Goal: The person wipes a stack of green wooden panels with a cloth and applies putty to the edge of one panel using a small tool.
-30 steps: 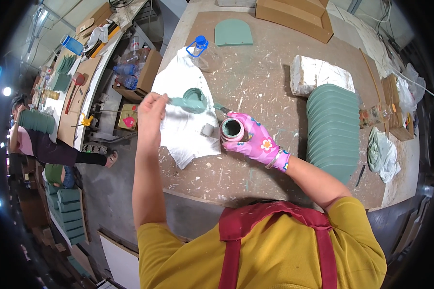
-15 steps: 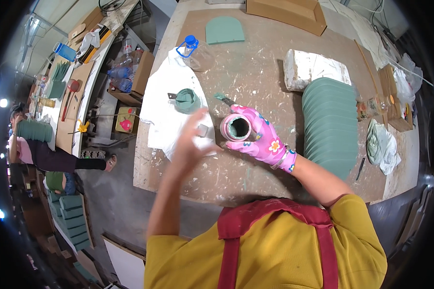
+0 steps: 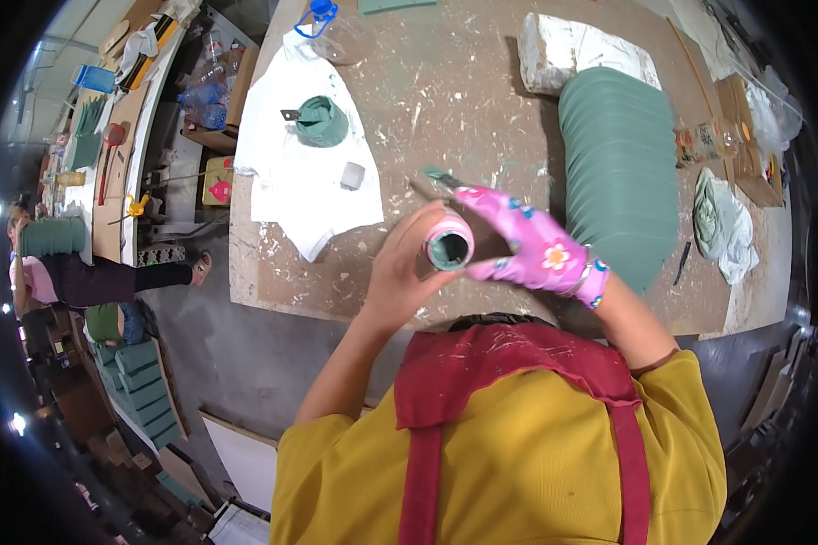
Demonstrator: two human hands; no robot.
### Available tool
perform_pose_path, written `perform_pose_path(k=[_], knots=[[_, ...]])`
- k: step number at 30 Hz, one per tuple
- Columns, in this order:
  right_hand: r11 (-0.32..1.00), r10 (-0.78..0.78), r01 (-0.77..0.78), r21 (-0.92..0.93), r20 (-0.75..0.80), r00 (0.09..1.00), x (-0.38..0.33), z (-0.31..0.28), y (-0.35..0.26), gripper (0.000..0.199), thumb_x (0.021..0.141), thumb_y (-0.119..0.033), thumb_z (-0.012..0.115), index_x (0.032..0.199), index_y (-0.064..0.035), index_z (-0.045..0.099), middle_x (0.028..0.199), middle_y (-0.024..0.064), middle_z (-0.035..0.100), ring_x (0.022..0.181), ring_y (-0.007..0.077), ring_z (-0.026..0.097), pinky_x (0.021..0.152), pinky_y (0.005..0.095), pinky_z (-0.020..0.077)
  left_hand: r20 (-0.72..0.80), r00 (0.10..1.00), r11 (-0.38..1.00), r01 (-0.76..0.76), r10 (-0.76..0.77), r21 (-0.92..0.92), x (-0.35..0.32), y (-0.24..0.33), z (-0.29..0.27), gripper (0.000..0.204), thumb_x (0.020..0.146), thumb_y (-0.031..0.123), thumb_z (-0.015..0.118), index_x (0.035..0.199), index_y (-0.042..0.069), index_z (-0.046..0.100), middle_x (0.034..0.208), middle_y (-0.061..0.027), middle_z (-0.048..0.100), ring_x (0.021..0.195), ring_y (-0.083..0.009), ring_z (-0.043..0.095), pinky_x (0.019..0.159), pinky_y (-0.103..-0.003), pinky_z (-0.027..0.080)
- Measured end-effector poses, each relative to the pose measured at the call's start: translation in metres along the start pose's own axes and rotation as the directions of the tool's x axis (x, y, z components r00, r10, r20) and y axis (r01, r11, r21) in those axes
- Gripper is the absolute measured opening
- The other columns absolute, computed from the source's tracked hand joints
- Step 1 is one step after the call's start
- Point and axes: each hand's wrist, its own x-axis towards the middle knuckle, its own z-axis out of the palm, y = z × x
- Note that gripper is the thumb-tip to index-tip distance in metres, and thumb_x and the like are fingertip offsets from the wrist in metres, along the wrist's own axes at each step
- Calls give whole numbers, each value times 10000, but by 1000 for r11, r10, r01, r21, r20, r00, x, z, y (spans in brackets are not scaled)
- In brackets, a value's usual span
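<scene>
The left grip (image 3: pixel 404 265), bare, wraps the pink jar (image 3: pixel 444 225) above the table (image 3: pixel 432 100), apparently to steady it. The right grip (image 3: pixel 523 238), gloved, holds the green-tipped tool (image 3: pixel 435 173); blur hides whether its thumb touches the jar. The jar's mouth tips up toward the person, its long axis sloping down and away. The green tub (image 3: pixel 325 133) sits on the cloth (image 3: pixel 304 191), likely against drips.

Lost in part to blur, overlap and the upper edge.
Saw the gloved right hand (image 3: pixel 536 241) blurred; could not tell contact from a gap against the pink jar (image 3: pixel 447 223). Lost much of the jar's wall behind the left hand (image 3: pixel 400 272), and the end of a green-tipped tool (image 3: pixel 436 173) at the glove. Saw a green panel (image 3: pixel 395 4) cut off above.
</scene>
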Motion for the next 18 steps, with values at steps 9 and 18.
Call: perform_pose_path(k=[9,18], knots=[[992,121,-107,60,-311,943,-59,-39,-10,321,930,-51,511,1250,-56,543,986,110,648,760,180,624,704,292,486,70,996,982,-68,57,175,-5,-2,7,642,639,14,791,1223,17,525,1229,-156,558,1179,-319,515,975,-378,415],[989,-15,-2,-151,-105,994,-64,-28,-20,322,794,-56,586,1112,-40,536,862,113,640,773,305,642,696,371,509,93,995,994,-51,43,93,-6,-8,24,606,637,30,790,1185,8,533,1196,-162,560,1135,-314,536,945,-367,430]])
